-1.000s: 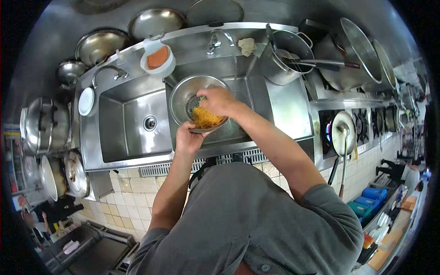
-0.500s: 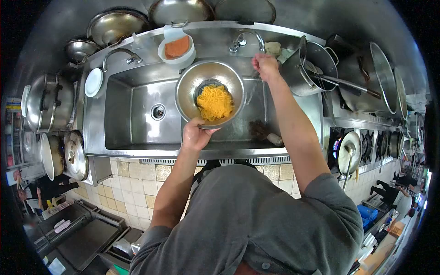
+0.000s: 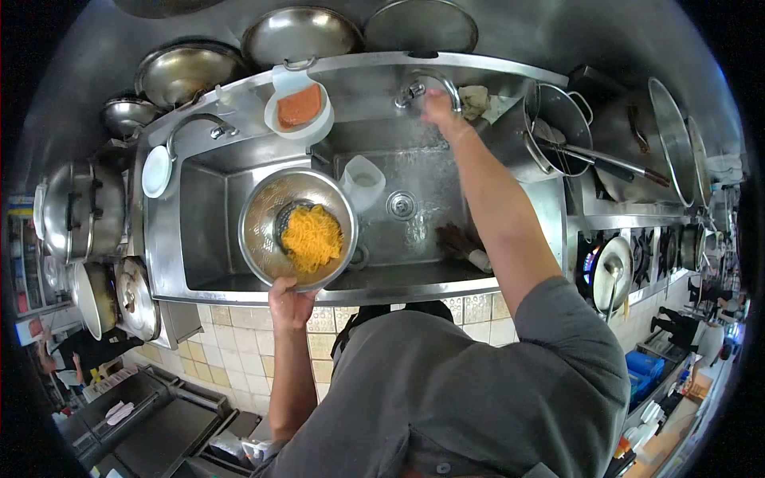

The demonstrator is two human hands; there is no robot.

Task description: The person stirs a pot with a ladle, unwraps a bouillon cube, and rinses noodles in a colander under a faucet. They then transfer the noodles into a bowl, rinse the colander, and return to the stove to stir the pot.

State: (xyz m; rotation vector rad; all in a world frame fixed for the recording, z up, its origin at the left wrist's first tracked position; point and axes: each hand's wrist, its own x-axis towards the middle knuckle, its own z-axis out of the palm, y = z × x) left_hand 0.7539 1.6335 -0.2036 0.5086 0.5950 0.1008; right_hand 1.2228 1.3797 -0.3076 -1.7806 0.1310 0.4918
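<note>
My left hand point(image 3: 292, 303) grips the near rim of a wide metal bowl point(image 3: 256, 231), thumb on the edge and fingers under it. The bowl is held tilted over the divider and left basin, with yellow noodles point(image 3: 313, 237) lying in its lower right part. Up at the back of the sink, my right hand point(image 3: 441, 111) is at the curved tap point(image 3: 433, 74), its fingers smeared by motion. Below it, the wet right basin point(image 3: 374, 243) shows streaks of water around the drain point(image 3: 402, 205). A translucent plastic jug point(image 3: 363, 185) sits in that basin, just right of the bowl.
A white container point(image 3: 317, 129) with an orange-red block stands on the back ledge. A brown brush point(image 3: 460, 241) lies at the right basin's front. Right of the sink is a tall pot point(image 3: 575, 119) with long-handled tools. A ladle rests in a wok point(image 3: 612, 275) beside a lit burner.
My left hand has carried the bowl left and nearer to me, uncovering the jug and the right drain. My right hand has shifted slightly left at the tap, and water now splashes in the right basin.
</note>
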